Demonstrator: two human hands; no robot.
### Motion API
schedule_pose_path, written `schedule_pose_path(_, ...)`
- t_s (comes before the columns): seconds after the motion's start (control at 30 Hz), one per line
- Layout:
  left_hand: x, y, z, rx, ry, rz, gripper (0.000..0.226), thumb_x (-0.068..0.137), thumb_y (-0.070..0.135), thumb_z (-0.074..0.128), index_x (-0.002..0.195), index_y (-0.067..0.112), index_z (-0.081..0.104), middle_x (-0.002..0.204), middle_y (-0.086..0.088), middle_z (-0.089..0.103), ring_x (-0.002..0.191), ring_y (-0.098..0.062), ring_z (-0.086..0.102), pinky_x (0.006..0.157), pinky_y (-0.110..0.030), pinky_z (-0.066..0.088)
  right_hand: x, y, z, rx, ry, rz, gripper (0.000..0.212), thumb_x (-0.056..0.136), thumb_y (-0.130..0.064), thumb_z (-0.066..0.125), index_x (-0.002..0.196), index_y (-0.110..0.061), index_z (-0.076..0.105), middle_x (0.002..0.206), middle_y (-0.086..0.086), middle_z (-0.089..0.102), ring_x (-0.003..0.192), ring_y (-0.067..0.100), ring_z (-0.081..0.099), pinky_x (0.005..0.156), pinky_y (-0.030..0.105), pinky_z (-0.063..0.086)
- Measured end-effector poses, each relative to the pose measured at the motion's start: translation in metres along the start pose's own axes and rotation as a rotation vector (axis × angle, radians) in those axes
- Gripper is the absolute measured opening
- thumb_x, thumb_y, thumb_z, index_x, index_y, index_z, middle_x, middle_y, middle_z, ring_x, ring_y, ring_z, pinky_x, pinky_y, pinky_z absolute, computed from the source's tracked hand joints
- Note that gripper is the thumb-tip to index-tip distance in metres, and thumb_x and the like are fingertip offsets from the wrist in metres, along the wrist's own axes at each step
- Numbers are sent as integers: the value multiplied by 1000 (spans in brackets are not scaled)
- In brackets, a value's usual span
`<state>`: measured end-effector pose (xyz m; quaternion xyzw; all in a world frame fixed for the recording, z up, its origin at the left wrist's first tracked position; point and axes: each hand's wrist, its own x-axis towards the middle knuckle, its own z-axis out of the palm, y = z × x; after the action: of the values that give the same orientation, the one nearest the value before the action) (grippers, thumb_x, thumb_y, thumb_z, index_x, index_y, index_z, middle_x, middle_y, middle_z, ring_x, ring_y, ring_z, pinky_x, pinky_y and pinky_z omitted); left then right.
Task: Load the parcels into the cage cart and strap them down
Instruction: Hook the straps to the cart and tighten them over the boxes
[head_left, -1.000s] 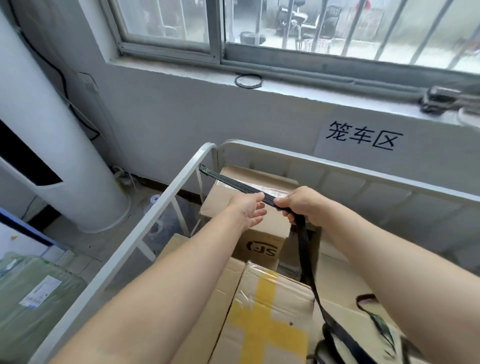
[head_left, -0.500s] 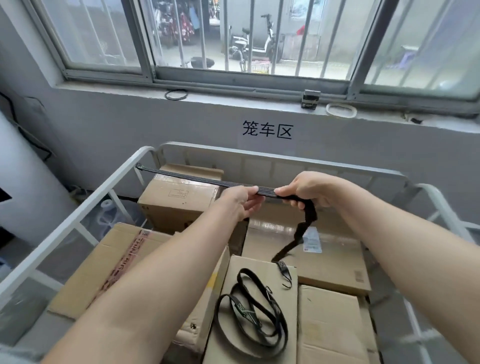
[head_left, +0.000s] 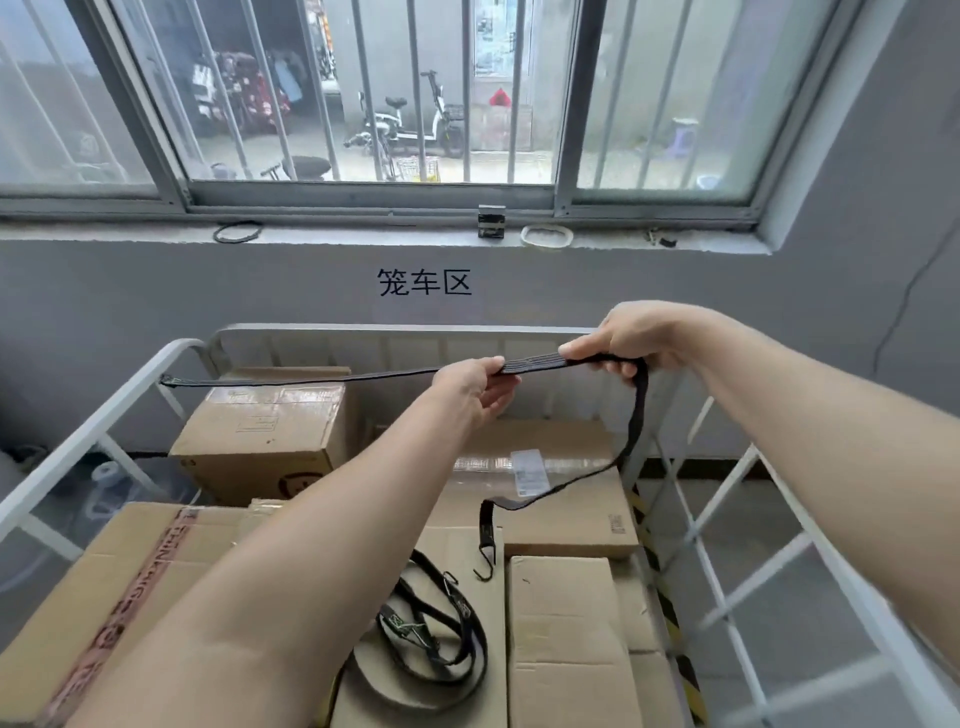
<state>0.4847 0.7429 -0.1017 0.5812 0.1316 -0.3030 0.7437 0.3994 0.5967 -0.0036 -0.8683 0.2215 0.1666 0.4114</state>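
Both the left hand (head_left: 475, 387) and right hand (head_left: 631, 338) grasp a black strap (head_left: 332, 378) hooked to the cage cart (head_left: 132, 382) left rail, stretched taut above the loaded parcels (head_left: 265, 431).

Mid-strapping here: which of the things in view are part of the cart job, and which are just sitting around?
Part of the job:
- black strap, hooked on the left rail, held by left hand and right hand
- its free hook
- spare straps on the parcels
- parcels
- cage cart

Lying about:
- black ring, white ring and small black block on the sill
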Motion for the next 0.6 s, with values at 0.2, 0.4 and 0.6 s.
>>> schedule_pose_path(0.2,-16,3,48,9,-43,35,17,94,13,55,78,13,58,46,0,64,38,-9,61,43,-16,50,-24,13,-54,-31,19,-57,32,88,-29,68,62,-14,58,41,-7,42,36,7,28,46,20,32)
schedule_pose_path(0.4,-39,-1,107,-141,-16,157,19,95,17,55,76,14,55,47,0,64,38,-9,61,59,-24,50,-49,23,-124,-26,2,-190,25,88,-26,67,69,-13,55,39,-9,42,32,5,29,46,18,32)
schedule_pose_path(0.6,-76,-23,175,-361,38,272,20,94,19,57,75,14,57,49,1,65,41,-9,63,51,-20,51,-85,50,-188,-61,-94,-289,25,88,-25,64,68,-15,53,44,-8,44,30,2,28,41,15,32)
